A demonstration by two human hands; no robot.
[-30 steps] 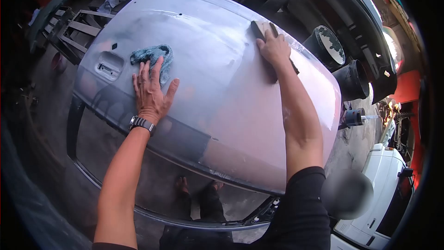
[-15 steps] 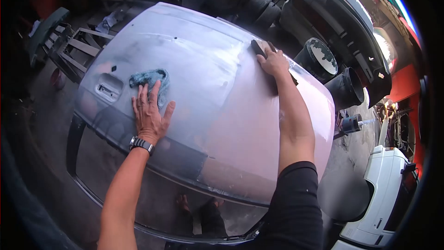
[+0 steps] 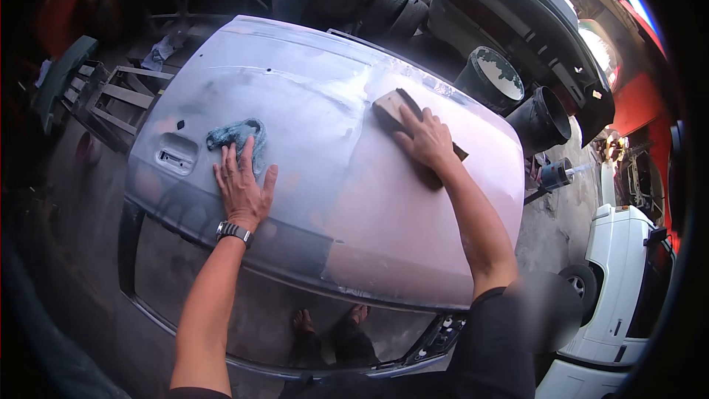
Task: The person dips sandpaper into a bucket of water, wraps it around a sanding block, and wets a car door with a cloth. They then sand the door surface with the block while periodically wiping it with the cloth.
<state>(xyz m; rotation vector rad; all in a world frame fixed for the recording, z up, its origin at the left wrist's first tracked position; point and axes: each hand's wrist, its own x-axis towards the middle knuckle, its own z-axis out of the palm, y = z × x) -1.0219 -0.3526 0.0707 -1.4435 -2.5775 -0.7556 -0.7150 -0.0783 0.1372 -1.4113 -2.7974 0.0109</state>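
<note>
A car door (image 3: 295,118) lies flat before me, its left part greyish white and its right part dull pink. My left hand (image 3: 242,183) rests on it with fingers spread, the fingertips touching a crumpled blue-green cloth (image 3: 235,134). A recessed door-handle opening (image 3: 177,154) is left of the cloth. My right hand (image 3: 428,139) grips a long sanding block (image 3: 390,106), pressed against the pink area. The palm and fingers hide the middle of the block; both ends show.
A metal stand (image 3: 122,96) is at the left of the door. Beyond its right end stand a paint-stained bucket (image 3: 498,77), a black bucket (image 3: 543,122) and a small can (image 3: 554,175). A white vehicle (image 3: 617,281) is at lower right, with tyres (image 3: 391,6) at the back.
My right hand has drawn the sanding block from the door's far edge back toward me, into the pink area. The left hand remains at the cloth. The view has shifted slightly.
</note>
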